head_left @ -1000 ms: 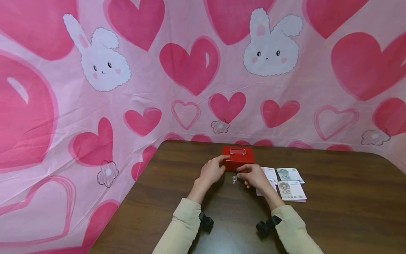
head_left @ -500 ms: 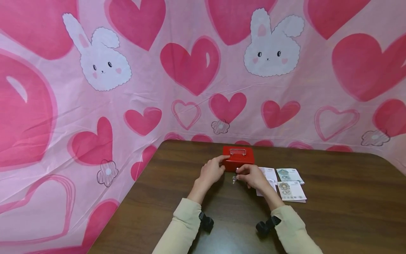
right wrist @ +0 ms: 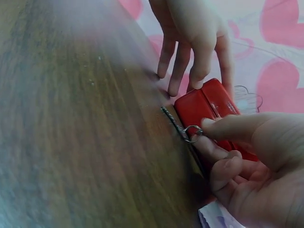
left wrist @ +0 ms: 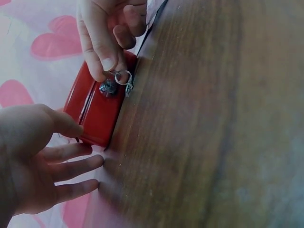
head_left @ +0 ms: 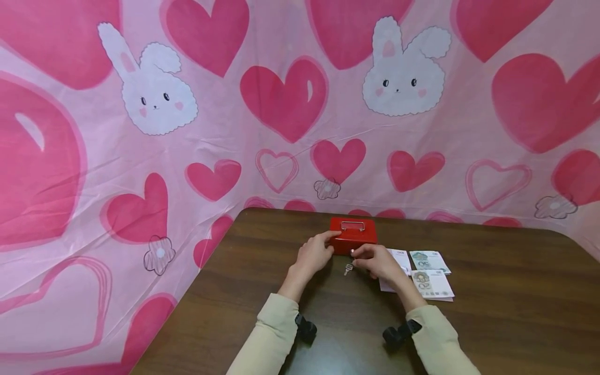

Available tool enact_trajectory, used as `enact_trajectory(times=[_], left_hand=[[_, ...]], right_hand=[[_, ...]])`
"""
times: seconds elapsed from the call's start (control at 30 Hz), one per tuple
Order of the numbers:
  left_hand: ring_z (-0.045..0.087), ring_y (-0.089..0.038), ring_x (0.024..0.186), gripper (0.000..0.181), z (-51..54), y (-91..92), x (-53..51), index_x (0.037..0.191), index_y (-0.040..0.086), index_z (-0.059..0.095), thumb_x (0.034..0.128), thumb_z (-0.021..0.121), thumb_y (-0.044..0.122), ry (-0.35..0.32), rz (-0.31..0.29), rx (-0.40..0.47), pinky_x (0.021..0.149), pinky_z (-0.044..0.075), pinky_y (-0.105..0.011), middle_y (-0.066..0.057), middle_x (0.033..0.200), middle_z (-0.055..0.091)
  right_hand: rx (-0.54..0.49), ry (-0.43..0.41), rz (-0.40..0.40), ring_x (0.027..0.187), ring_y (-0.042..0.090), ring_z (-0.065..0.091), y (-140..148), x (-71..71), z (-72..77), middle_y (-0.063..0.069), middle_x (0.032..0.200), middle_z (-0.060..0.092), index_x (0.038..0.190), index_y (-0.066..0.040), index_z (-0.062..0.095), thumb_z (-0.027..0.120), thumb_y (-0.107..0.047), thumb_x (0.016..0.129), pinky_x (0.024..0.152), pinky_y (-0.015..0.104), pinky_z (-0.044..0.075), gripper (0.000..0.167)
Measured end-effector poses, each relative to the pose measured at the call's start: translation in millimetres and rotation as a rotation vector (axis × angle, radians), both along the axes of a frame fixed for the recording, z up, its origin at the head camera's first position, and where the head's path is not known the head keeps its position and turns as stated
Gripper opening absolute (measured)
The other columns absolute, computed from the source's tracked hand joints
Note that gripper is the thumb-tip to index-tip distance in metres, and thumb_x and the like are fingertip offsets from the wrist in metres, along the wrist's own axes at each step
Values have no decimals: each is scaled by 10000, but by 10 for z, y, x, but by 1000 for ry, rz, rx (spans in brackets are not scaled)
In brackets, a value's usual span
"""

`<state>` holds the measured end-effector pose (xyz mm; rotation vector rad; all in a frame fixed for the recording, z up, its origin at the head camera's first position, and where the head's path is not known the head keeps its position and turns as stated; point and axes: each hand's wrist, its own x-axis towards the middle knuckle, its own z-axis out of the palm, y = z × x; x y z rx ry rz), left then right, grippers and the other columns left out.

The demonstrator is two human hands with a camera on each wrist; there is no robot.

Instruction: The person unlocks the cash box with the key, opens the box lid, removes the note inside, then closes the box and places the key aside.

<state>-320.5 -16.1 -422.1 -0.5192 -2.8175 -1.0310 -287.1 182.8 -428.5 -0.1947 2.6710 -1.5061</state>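
A small red cash box (head_left: 353, 240) with a metal handle on its lid stands near the table's far edge. My left hand (head_left: 315, 254) rests against its left end, fingers fairly straight and spread, the thumb touching the box in the left wrist view. At the box's front, my right hand (head_left: 377, 261) pinches something small at the round lock (left wrist: 108, 87); the fingertips mostly hide it. A metal key ring (right wrist: 192, 133) shows beside these fingertips. From the ring hangs a key (head_left: 348, 269), in front of the box.
Several banknotes (head_left: 433, 284) lie in stacks on the brown wooden table (head_left: 511, 297), right of the box. Part of one stack is behind my right forearm. A pink heart-patterned cloth (head_left: 281, 172) hangs beyond the table.
The right hand's fingers have shifted slightly at the lock, and the hanging key has swung to a slant. The left hand keeps its place on the box.
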Motion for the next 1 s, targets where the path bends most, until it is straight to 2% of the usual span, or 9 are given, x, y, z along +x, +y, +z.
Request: enact_trajectory(times=[0.2, 0.4, 0.57, 0.8, 1.0], left_hand=[[587, -184, 786, 458, -3, 11, -5, 1378, 334, 591, 961, 612, 145, -3, 3, 1, 636, 480, -281, -49, 1284, 686], [596, -184, 815, 458, -16, 8, -7, 1380, 344, 587, 965, 607, 152, -10, 7, -2, 658, 487, -289, -44, 1300, 678], [589, -178, 801, 462, -23, 9, -12, 1378, 356, 587, 964, 605, 151, -2, 13, -4, 655, 478, -290, -39, 1293, 682], [568, -177, 753, 465, -23, 13, -18, 1372, 355, 592, 957, 605, 145, 20, 6, -4, 599, 431, -272, -34, 1267, 695], [582, -179, 778, 461, -32, -2, -15, 1373, 351, 591, 959, 606, 149, 15, -1, 4, 618, 454, -277, -43, 1283, 687]], right_hand=[[3, -36, 86, 610, 173, 495, 39, 12, 14, 58, 855, 704, 1056, -2, 700, 717, -104, 875, 481, 271, 429, 209], [25, -48, 181, 655, 183, 530, 54, 21, 28, 62, 884, 705, 1047, -26, 698, 729, -133, 868, 490, 271, 437, 212], [39, -56, 276, 610, 175, 509, 52, 23, 37, 61, 889, 695, 1066, -20, 694, 724, -144, 878, 486, 263, 438, 227], [46, -86, 421, 546, 151, 457, 33, 51, 45, 44, 828, 649, 1026, -54, 706, 720, -134, 886, 465, 254, 415, 162], [82, -105, 514, 528, 120, 454, 14, 97, 67, 26, 803, 662, 977, -68, 711, 725, -142, 877, 453, 242, 413, 125]])
